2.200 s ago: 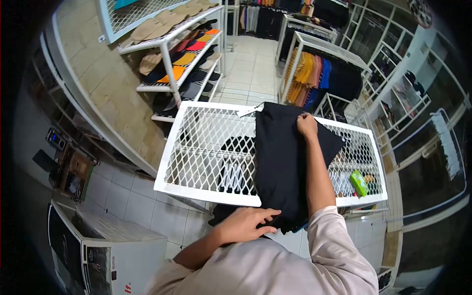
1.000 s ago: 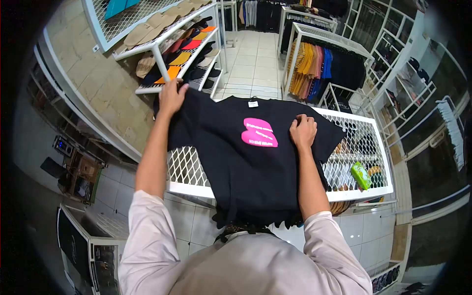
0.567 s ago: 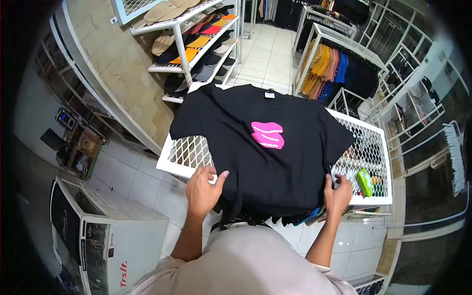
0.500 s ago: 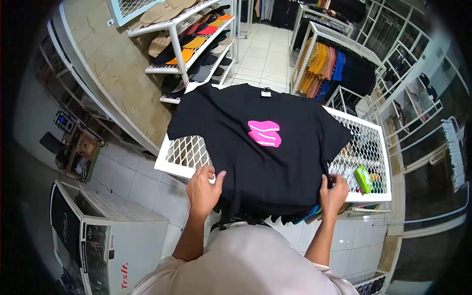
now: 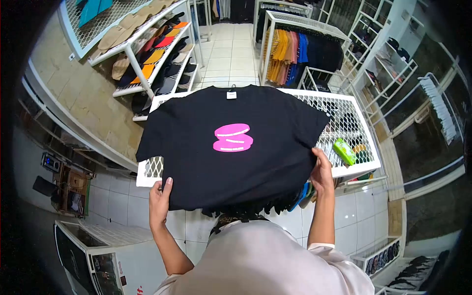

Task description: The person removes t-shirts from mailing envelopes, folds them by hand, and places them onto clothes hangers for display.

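A black T-shirt (image 5: 196, 172) with a pink chest print (image 5: 233, 137) and a white neck label (image 5: 231, 95) lies spread over a white mesh-topped table (image 5: 356, 168). Its collar points away from me and its hem hangs at the near edge. My left hand (image 5: 160, 201) pinches the lower left corner, thumb on top. My right hand (image 5: 322, 172) grips the shirt's right side below the sleeve; the fingertips are partly hidden behind the cloth. To the right of that hand, a bright green packet (image 5: 345, 151) rests on the mesh.
Tiered shelves of caps (image 5: 147, 64) stand at the back left, beside the stone wall. Behind the table is a rack of hanging shirts (image 5: 290, 49). A white cabinet (image 5: 132, 260) stands at lower left. More garments hang under the table's near edge.
The shirt has become flatter and squarer, with its folds smoothed out. My hands have moved apart, the right one further up the shirt's side. The camera view has shifted.
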A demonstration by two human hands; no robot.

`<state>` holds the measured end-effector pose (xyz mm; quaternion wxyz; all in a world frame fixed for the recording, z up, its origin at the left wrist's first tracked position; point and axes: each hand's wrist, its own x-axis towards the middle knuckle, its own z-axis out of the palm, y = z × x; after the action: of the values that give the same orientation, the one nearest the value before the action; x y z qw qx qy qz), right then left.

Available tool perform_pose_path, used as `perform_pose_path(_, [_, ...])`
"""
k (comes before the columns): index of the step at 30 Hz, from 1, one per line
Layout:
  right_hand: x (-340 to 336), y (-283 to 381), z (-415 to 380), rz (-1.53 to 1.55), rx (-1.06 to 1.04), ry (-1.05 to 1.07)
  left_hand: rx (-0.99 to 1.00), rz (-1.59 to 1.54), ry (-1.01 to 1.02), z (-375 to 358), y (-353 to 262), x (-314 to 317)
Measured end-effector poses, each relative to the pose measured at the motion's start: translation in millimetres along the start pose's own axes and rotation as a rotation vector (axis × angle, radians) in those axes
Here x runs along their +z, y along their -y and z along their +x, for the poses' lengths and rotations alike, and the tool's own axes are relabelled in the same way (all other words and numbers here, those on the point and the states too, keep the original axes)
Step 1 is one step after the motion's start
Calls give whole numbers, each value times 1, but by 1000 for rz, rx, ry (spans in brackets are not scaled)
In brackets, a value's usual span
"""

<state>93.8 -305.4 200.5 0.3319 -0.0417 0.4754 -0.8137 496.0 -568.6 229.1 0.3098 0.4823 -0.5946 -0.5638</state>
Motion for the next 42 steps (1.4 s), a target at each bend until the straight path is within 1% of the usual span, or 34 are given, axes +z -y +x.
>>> perform_pose_path(2, [31,13,-14,-108,-21,-103,31,96,67,-12,-28,13])
perform_pose_path(3, [26,12,-8,-110,-22,-106,15,132,30,-17,-36,17])
perform_pose_path(4, [16,9,2,-181,-56,-122,13,131,29,-12,-30,16])
perform_pose_path(6, [7,15,8,-294,-98,-144,-110,-243,122,0,-15,10])
perform_pose_path(7, [9,20,6,-302,-105,-143,-144,-422,140,0,-21,11])
perform_pose_path(8, [11,24,4,-307,-112,-141,-141,-422,130,6,-18,11])
perform_pose_path(10, [9,25,8,-294,-120,-145,-41,-770,249,19,-13,13])
perform_pose_path(11, [10,24,12,-324,-126,-157,-161,-915,292,29,-14,12])
perform_pose_path(12, [14,23,14,-355,-133,-170,-158,-918,287,35,-19,13])
perform_pose_path(14, [24,22,21,-381,-126,-179,-236,-918,314,51,-26,15])
perform_pose_path(16, [25,20,35,-402,-119,-193,-200,-877,296,71,-28,17])
perform_pose_path(18, [17,13,61,-747,-338,-260,-75,-669,198,88,-35,24])
perform_pose_path(19, [40,24,52,-759,-332,-261,-86,-626,166,93,-40,29])
perform_pose_path(20, [38,28,63,-756,-336,-264,-83,-624,171,100,-45,34])
perform_pose_path(22, [32,31,90,-819,-345,-243,-32,-522,184,118,-53,45])
perform_pose_path(23, [35,29,105,-623,-406,-214,8,-505,217,134,-54,48])
perform_pose_path(24, [43,36,112,-709,-447,-241,17,-509,219,150,-61,52])
perform_pose_path(26, [41,41,155,-782,-683,-243,120,-398,233,180,-80,59])
perform_pose_path(28, [59,64,180,-658,-657,-163,179,-399,244,212,-111,62])
perform_pose_path(29, [69,75,192,-713,-778,-148,221,-419,279,223,-127,64])
perform_pose_path(30, [72,83,213,-682,-817,-134,241,-439,252,232,-142,68])
perform_pose_path(32, [90,96,231,-661,-921,-178,227,-505,283,274,-146,71])
perform_pose_path(33, [89,94,244,-726,-879,-241,171,-398,269,291,-140,72])
perform_pose_path(34, [91,88,245,-785,-727,-375,111,-289,253,298,-135,74])
perform_pose_path(35, [87,84,244,-713,-510,-265,-62,-261,260,300,-123,79])
perform_pose_path(36, [78,74,245,-636,-287,-158,-113,-293,313,278,-115,84])
perform_pose_path(38, [56,52,231,-420,-26,27,-249,-291,432,263,-88,78])
perform_pose_path(40, [43,45,207,-439,-21,17,-245,-340,463,252,-73,67])
perform_pose_path(41, [38,53,191,-463,92,30,-243,-394,489,246,-64,59])
perform_pose_path(42, [47,68,167,-485,200,46,-299,-539,611,247,-58,50])
